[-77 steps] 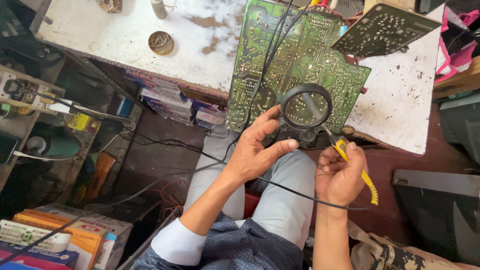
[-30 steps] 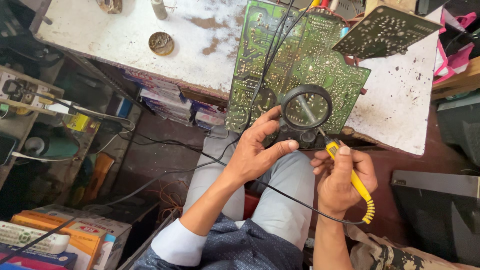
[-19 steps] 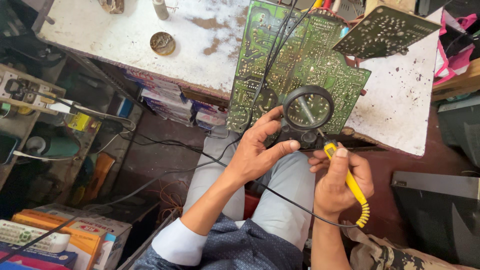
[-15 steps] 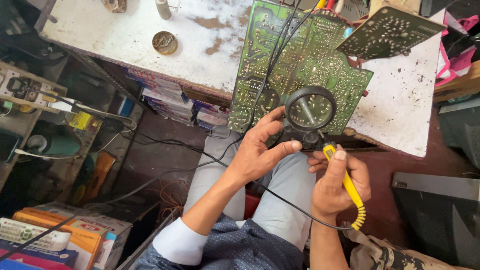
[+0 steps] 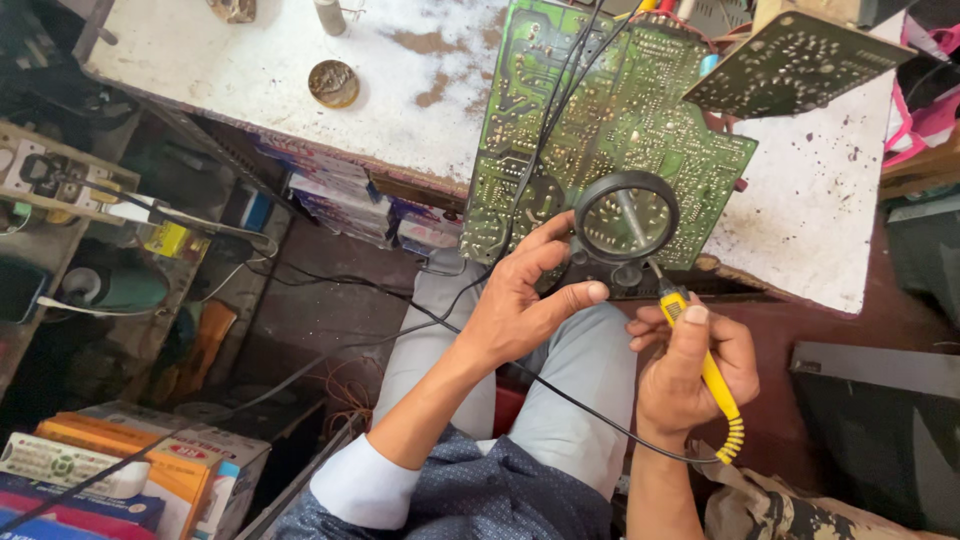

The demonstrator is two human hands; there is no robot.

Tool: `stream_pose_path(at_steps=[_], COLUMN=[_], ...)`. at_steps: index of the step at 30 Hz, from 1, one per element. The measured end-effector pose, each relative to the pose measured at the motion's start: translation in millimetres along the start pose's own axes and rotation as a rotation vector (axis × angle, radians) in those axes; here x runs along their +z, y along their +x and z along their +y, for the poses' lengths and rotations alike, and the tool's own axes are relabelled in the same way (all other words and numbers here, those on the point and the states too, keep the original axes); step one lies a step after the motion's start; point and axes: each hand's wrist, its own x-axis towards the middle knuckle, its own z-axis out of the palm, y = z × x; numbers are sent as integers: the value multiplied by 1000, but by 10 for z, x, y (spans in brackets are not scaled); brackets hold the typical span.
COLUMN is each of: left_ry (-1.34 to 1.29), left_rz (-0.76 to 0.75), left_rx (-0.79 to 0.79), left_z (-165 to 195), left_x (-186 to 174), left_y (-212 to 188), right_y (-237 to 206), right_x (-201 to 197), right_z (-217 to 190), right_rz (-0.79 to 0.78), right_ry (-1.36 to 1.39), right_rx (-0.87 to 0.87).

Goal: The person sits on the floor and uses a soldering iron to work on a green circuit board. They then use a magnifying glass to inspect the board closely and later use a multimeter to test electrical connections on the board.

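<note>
Iron [image 5: 705, 370] in right hand [image 5: 690, 370]: fingers wrapped fully round yellow handle, thumb along top, tip pointing up under lens. Cord running off handle's rear, across lap toward left. Left hand [image 5: 520, 300] half open, thumb and forefinger pinching magnifier [image 5: 627, 218] by its lower rim/handle, remaining fingers loosely curled. Magnifier held just above board [image 5: 610, 130], near board's bottom edge. Board solder-side up, lying at bench [image 5: 800, 220] front edge, bottom edge overhanging toward lap; black leads draped across it from far side. Step looks like: inspecting/lining up on one joint through lens, tip close but contact not resolvable. Next move calls for: lens steady, small tip advance onto target pad only, avoiding neighbouring joints and draped leads. Second smaller board [image 5: 790, 60] tilted at far right corner. Round tin [image 5: 333, 83] near bench left edge, well apart from work.
</note>
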Motion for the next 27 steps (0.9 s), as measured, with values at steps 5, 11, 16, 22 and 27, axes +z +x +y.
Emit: stream_pose_path(at_steps=[5, 11, 16, 22, 27], left_ry=[-12, -1, -17, -12, -23], left_rz=[-6, 0, -5, -2, -7], left_rx=[6, 2, 8, 0, 7], left_z=[-2, -7, 0, 4, -1], left_x=[0, -2, -3, 2, 5], left_y=[8, 3, 9, 7, 11], right_y=[31, 44, 9, -37, -39], right_x=[29, 64, 102, 126, 140], right_z=[-21, -45, -59, -48, -49], right_rz=[-14, -26, -19, -11, 8], right_ry=[-22, -51, -119, -160, -150], right_rx=[13, -1, -51, -71, -66])
